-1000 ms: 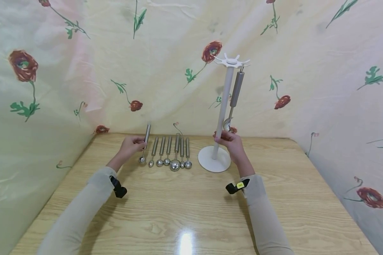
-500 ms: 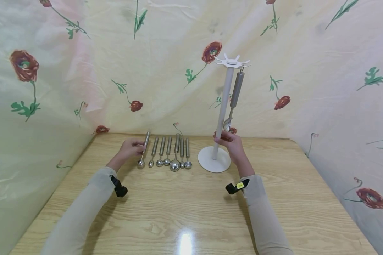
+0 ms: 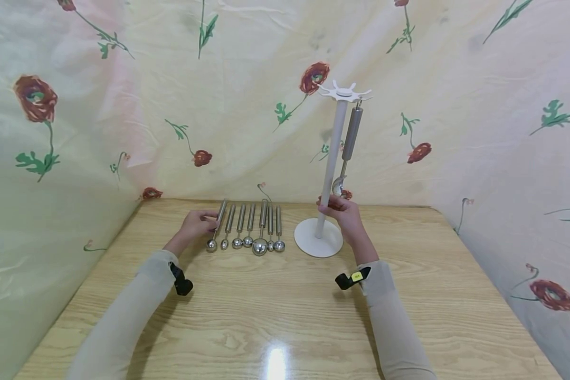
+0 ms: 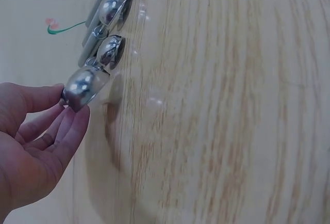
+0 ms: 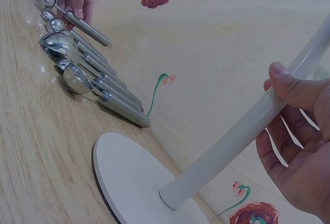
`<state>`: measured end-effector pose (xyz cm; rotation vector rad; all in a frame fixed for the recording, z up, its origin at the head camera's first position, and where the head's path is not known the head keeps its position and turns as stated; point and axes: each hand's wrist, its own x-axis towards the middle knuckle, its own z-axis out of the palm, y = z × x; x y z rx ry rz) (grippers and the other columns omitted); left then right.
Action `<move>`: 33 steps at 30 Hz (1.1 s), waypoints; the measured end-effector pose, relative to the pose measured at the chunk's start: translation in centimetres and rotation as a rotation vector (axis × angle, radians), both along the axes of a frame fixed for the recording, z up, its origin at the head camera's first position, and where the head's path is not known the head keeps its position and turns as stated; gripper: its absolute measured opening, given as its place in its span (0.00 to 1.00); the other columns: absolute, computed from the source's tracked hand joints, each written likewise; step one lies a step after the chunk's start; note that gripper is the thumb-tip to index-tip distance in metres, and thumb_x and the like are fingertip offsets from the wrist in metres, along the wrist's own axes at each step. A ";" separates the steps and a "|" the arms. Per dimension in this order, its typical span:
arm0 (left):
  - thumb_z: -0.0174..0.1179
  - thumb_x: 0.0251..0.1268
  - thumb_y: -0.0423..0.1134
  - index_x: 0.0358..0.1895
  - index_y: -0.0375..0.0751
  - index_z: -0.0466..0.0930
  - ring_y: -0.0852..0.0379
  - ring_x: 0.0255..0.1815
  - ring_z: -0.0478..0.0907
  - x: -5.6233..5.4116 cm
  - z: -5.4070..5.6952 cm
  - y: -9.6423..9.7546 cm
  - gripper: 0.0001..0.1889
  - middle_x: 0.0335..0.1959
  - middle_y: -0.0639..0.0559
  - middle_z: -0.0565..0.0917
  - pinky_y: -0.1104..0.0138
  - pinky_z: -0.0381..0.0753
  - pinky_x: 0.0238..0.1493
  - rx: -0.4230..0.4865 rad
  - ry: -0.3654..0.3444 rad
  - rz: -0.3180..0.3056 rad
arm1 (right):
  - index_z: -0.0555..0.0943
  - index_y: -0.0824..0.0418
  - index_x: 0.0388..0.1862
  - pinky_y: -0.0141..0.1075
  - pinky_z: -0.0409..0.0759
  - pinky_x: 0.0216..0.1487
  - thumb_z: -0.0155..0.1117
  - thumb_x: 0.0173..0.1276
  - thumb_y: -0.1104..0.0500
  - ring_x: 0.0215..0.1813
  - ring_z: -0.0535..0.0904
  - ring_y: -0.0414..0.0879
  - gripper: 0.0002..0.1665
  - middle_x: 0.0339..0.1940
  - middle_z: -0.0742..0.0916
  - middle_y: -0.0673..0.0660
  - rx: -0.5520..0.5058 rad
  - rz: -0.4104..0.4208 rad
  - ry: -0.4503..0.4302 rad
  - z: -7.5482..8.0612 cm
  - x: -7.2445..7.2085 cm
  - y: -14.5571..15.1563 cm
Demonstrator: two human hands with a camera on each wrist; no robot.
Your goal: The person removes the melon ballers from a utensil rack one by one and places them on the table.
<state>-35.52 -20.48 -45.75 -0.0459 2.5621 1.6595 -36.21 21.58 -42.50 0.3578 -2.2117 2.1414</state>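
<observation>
My left hand (image 3: pixel 197 227) pinches the leftmost steel scoop (image 3: pixel 221 212) near its neck, at the left end of a row of scoops. In the left wrist view, thumb and fingers meet right behind its shiny round bowl (image 4: pixel 85 87). In the right wrist view, its handle (image 5: pixel 88 29) slants outward beside the other handles. My right hand (image 3: pixel 344 214) grips the post of a white stand (image 3: pixel 333 153) low down, thumb on the near side. From the stand's pronged top hangs a ladle-like utensil (image 3: pixel 352 134) with a long steel handle.
Several more steel scoops (image 3: pixel 263 216) lie side by side on the wooden table (image 3: pixel 247 306), handles toward the back. The stand's round base (image 3: pixel 309 240) rests right of them. Flower-printed cloth (image 3: pixel 247 105) rises behind the table and along both sides.
My left hand has lowered the leftmost scoop toward the table, and its handle now leans a little more to the right. The right hand and the stand stay put.
</observation>
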 end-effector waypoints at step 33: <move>0.60 0.72 0.29 0.63 0.22 0.74 0.61 0.29 0.82 0.1 -0.1 -0.1 0.20 0.44 0.34 0.85 0.67 0.89 0.38 -0.034 -0.018 -0.018 | 0.81 0.69 0.60 0.30 0.78 0.61 0.69 0.70 0.63 0.49 0.85 0.36 0.22 0.40 0.90 0.40 -0.005 0.005 -0.003 0.0 0.1 0.0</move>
